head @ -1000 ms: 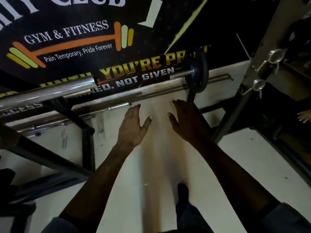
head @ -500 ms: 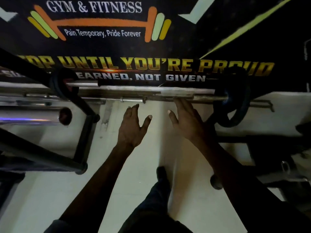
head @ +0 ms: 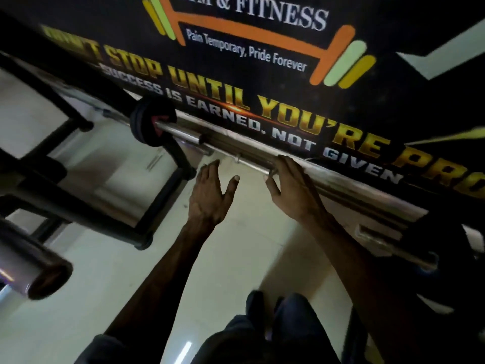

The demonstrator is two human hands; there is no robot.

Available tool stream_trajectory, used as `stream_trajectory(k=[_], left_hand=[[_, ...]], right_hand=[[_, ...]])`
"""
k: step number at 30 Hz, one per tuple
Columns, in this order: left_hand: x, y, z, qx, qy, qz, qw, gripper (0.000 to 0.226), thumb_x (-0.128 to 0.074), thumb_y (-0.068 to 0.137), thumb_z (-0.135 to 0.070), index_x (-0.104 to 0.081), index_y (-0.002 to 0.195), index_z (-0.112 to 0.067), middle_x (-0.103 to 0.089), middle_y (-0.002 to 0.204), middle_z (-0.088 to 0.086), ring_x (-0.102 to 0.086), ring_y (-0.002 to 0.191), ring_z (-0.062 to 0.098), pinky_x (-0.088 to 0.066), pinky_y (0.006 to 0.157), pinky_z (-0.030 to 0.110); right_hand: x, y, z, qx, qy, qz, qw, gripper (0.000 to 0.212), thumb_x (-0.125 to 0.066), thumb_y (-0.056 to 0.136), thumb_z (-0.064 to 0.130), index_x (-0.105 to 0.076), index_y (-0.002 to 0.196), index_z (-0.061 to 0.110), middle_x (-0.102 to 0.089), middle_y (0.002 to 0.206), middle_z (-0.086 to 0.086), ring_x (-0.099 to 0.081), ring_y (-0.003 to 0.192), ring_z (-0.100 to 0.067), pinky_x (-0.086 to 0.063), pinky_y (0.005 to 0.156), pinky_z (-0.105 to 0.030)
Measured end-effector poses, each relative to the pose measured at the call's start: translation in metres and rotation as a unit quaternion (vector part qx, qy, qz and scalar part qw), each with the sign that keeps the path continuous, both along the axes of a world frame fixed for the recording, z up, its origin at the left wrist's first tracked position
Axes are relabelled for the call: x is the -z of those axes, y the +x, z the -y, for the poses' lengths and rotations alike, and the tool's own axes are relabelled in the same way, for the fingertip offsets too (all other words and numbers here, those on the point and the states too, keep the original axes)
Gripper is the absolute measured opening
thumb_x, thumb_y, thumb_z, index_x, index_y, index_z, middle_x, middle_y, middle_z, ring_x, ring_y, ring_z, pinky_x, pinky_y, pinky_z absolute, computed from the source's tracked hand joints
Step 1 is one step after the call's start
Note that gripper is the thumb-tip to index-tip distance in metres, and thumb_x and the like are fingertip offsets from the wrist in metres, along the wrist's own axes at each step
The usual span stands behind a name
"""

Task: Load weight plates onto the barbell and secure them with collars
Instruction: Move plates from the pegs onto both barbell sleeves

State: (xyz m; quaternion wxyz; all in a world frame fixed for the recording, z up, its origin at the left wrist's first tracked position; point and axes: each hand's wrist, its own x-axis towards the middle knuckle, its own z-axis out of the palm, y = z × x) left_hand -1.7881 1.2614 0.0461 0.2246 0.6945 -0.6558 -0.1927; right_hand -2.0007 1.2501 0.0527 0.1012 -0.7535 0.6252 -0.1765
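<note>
Right hand (head: 291, 190), which hovered short of the barbell (head: 262, 156) a second ago, now rests splayed fingers on the shaft by the wall banner (head: 262, 74); left hand (head: 210, 195) trails wide and empty, suggesting a lift before loading beyond the small weight plate (head: 152, 122).

My right hand (head: 291, 190) now lies over the barbell (head: 341, 179), fingers draped on its top, where a second ago it hovered short of the bar. My left hand (head: 210, 198) reaches closer but stays off the steel, fingers spread. The view swings left and tilts, so the black plate (head: 151, 122) at the bar's left end now shows.
</note>
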Motion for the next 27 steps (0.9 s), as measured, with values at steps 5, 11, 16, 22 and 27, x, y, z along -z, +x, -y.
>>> stream_trajectory(k=[5,11,16,22,27], left_hand=[[0.002,0.003,0.057,-0.066,0.012,0.007,0.998,0.067,-0.045,0.103,-0.059,-0.043,0.150,-0.011,-0.050,0.150,0.011,-0.045,0.141,0.030,-0.044,0.112,0.049],[0.004,-0.001,0.121,-0.178,-0.009,-0.020,0.984,0.057,-0.054,0.102,-0.052,-0.047,0.142,-0.012,-0.055,0.142,0.009,-0.050,0.129,0.024,-0.035,0.096,0.025],[0.003,0.001,0.164,-0.252,0.027,-0.049,0.966,0.075,-0.051,0.101,-0.057,-0.031,0.158,-0.012,-0.039,0.162,0.009,-0.042,0.146,0.027,-0.038,0.116,0.040],[0.019,0.035,0.218,-0.304,0.024,-0.057,0.951,0.075,-0.052,0.102,-0.052,-0.028,0.160,-0.011,-0.036,0.163,0.009,-0.037,0.149,0.026,-0.036,0.117,0.038],[0.054,0.082,0.259,-0.344,0.016,-0.088,0.935,0.072,-0.052,0.102,-0.054,-0.029,0.158,-0.016,-0.041,0.161,0.008,-0.039,0.147,0.025,-0.035,0.111,0.033]], right_hand=[[0.014,0.005,0.090,-0.074,-0.044,0.002,0.996,0.051,-0.053,0.101,0.044,-0.052,0.144,0.016,-0.057,0.144,-0.006,-0.055,0.134,-0.022,-0.052,0.106,-0.040],[0.027,0.020,0.209,-0.190,-0.043,0.043,0.980,0.056,-0.054,0.099,0.044,-0.049,0.147,0.015,-0.054,0.148,-0.007,-0.051,0.139,-0.023,-0.047,0.111,-0.038],[0.026,0.032,0.272,-0.254,-0.076,0.031,0.964,0.056,-0.065,0.094,0.040,-0.055,0.142,0.012,-0.062,0.140,-0.010,-0.060,0.129,-0.022,-0.049,0.103,-0.028],[0.036,0.074,0.344,-0.346,0.012,0.050,0.937,0.048,-0.063,0.099,0.034,-0.054,0.142,0.015,-0.059,0.142,-0.005,-0.058,0.128,-0.021,-0.050,0.097,-0.029],[0.063,0.136,0.392,-0.359,0.011,0.034,0.933,0.049,-0.063,0.098,0.035,-0.056,0.142,0.013,-0.060,0.141,-0.009,-0.059,0.128,-0.023,-0.039,0.095,-0.019]])
